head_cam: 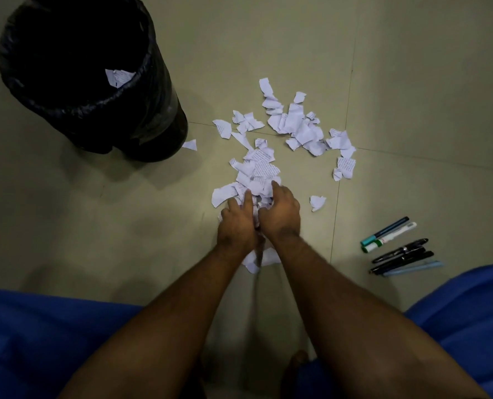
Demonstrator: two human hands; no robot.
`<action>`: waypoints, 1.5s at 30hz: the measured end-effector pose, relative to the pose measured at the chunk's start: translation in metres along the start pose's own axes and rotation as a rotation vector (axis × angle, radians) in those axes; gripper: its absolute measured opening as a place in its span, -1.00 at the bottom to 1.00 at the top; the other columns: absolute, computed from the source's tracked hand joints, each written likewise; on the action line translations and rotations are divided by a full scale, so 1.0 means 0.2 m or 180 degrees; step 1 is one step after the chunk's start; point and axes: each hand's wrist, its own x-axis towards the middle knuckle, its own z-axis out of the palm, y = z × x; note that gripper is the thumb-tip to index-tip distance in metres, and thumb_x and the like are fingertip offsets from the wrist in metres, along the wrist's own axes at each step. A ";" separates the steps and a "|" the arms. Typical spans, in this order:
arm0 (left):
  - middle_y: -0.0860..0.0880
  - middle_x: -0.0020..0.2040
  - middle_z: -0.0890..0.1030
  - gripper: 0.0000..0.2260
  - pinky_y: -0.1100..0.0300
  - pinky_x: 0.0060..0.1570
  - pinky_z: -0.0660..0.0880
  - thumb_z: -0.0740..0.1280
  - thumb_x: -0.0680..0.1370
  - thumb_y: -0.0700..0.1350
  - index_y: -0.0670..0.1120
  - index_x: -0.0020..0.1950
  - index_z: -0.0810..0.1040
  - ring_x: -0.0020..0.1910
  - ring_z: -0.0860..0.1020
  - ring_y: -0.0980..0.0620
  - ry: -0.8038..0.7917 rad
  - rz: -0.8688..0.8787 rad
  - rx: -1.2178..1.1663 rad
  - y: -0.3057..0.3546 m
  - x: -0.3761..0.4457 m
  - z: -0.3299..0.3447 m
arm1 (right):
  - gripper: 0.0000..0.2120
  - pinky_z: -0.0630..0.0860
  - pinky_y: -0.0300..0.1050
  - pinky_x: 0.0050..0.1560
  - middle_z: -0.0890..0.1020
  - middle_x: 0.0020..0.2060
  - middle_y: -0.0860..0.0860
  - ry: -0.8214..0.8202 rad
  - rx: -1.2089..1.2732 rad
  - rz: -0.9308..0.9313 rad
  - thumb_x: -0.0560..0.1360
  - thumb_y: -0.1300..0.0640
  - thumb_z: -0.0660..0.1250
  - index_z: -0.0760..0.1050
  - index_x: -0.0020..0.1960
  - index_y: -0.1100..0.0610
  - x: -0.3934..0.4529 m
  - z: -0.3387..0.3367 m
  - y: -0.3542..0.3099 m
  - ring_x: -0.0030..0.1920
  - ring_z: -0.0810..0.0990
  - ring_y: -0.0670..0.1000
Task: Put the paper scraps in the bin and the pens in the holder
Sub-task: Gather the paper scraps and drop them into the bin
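Torn white paper scraps (294, 131) lie scattered on the floor, with a denser pile (258, 168) just beyond my hands. My left hand (236, 223) and my right hand (281, 213) press side by side on the near end of that pile, fingers curled around a bunch of scraps. More scraps (257, 259) show under my wrists. A black bin (153, 90) lined with a black bag stands at the upper left, one scrap (118, 77) inside it. Several pens and markers (398, 247) lie together at the right. No holder is in view.
The floor is pale tile with thin seams (343, 168). A single scrap (190, 144) lies by the bin's base, another (317, 202) to the right of my hands. My knees in blue cloth (38, 335) fill the lower corners.
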 end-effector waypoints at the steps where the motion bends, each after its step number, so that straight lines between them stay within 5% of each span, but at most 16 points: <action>1: -0.23 0.42 0.26 -0.15 -0.02 0.17 0.47 0.36 0.47 0.20 -0.01 0.60 -0.04 0.29 0.41 -0.20 0.0006 -0.0034 -0.0029 0.00 0.04 -0.02 | -0.32 0.44 0.09 0.30 0.44 0.38 0.18 0.0009 -0.0044 -0.0040 0.39 0.13 0.33 0.31 0.50 0.10 0.01 -0.01 0.02 0.33 0.43 0.27; 6: -0.14 0.27 0.40 -0.02 0.03 -0.02 0.48 0.39 0.29 0.40 0.03 0.56 0.07 0.15 0.45 -0.09 0.0675 0.0015 0.0941 -0.07 0.12 -0.13 | -0.10 0.31 0.17 0.41 0.16 0.55 0.23 -0.0402 -0.1283 -0.0272 0.41 -0.19 0.39 0.03 0.59 0.03 0.04 -0.06 0.04 0.51 0.21 0.29; 10: -0.22 0.54 0.09 0.03 -0.05 0.15 0.48 0.44 0.30 0.36 0.09 0.58 -0.06 0.39 0.32 -0.21 0.0121 0.0266 0.0953 -0.12 0.21 -0.15 | -0.10 0.24 0.28 0.43 -0.05 0.60 0.17 -0.0807 -0.1808 -0.0513 0.48 -0.21 0.33 -0.15 0.60 -0.07 0.09 -0.04 -0.04 0.58 0.00 0.29; 12: -0.21 0.57 0.00 -0.08 -0.03 0.24 0.45 0.42 0.38 0.31 0.10 0.58 -0.01 0.43 0.28 -0.23 -0.0134 0.0365 0.0913 -0.13 0.24 -0.17 | -0.16 0.21 0.27 0.45 -0.06 0.60 0.15 -0.0950 -0.1953 -0.0549 0.50 -0.20 0.32 -0.10 0.60 -0.10 0.11 -0.02 -0.06 0.58 -0.03 0.28; 14: -0.19 0.52 0.16 -0.25 0.01 0.19 0.47 0.39 0.45 0.23 0.07 0.54 0.15 0.38 0.33 -0.20 -0.0076 0.0476 0.0796 -0.14 0.23 -0.18 | -0.28 0.25 0.22 0.43 0.05 0.59 0.17 -0.0921 -0.2011 -0.0582 0.50 -0.17 0.31 0.09 0.56 -0.09 0.10 0.01 -0.07 0.56 0.07 0.28; 18: -0.16 0.32 0.42 -0.58 0.05 0.12 0.48 0.33 0.56 0.02 -0.03 0.39 0.40 0.23 0.45 -0.16 0.0068 0.0517 0.0393 -0.13 0.20 -0.15 | -0.64 0.47 0.02 0.04 0.47 0.28 0.17 -0.0253 -0.1644 -0.0849 0.52 -0.01 0.30 0.50 0.30 0.03 0.06 0.05 -0.08 0.22 0.46 0.22; 24: -0.18 0.16 0.52 -0.76 0.13 0.06 0.45 0.36 0.53 -0.10 -0.14 0.17 0.53 0.09 0.56 -0.18 0.0279 0.0178 -0.0370 -0.11 0.18 -0.16 | -0.79 0.51 -0.08 -0.03 0.54 0.05 0.17 -0.0489 -0.1037 -0.0448 0.54 0.04 0.28 0.61 0.08 0.09 0.09 0.01 -0.07 -0.02 0.61 0.22; 27: -0.18 0.10 0.59 -0.85 0.16 -0.03 0.42 0.28 0.58 -0.17 -0.17 0.09 0.58 0.09 0.56 -0.17 0.0508 -0.0211 -0.1032 -0.11 0.17 -0.21 | -0.85 0.44 -0.13 -0.11 0.67 -0.06 0.18 -0.0315 -0.0603 -0.0171 0.50 0.10 0.33 0.64 -0.03 0.14 0.11 -0.02 -0.10 -0.04 0.63 0.22; 32: -0.16 -0.13 0.66 -0.81 0.20 -0.24 0.39 0.29 0.56 -0.11 -0.19 -0.17 0.57 -0.21 0.55 -0.11 0.0788 -0.0619 -0.1851 -0.10 0.14 -0.35 | -0.83 0.41 -0.17 -0.14 0.71 -0.07 0.17 0.0291 0.0549 0.0517 0.52 0.08 0.36 0.68 -0.02 0.14 0.08 -0.10 -0.19 -0.04 0.65 0.22; 41: -0.04 -0.32 0.51 -0.74 0.20 -0.30 0.24 0.29 0.53 -0.16 -0.09 -0.36 0.38 -0.27 0.44 -0.06 0.1387 -0.0531 -0.2314 -0.04 0.06 -0.78 | -0.83 0.37 -0.20 -0.24 0.65 -0.28 0.06 0.0510 0.1457 0.0153 0.49 0.08 0.37 0.64 -0.16 0.16 0.08 -0.30 -0.60 -0.26 0.52 0.00; 45: -0.07 -0.31 0.58 -0.84 0.17 -0.30 0.36 0.35 0.51 -0.12 -0.16 -0.25 0.54 -0.30 0.48 -0.04 0.1966 -0.0538 -0.2834 -0.03 0.03 -1.07 | -0.90 0.46 -0.18 -0.25 0.61 -0.36 -0.10 0.0563 0.1957 -0.0178 0.46 0.07 0.41 0.63 -0.22 0.04 0.09 -0.45 -0.93 -0.30 0.55 -0.06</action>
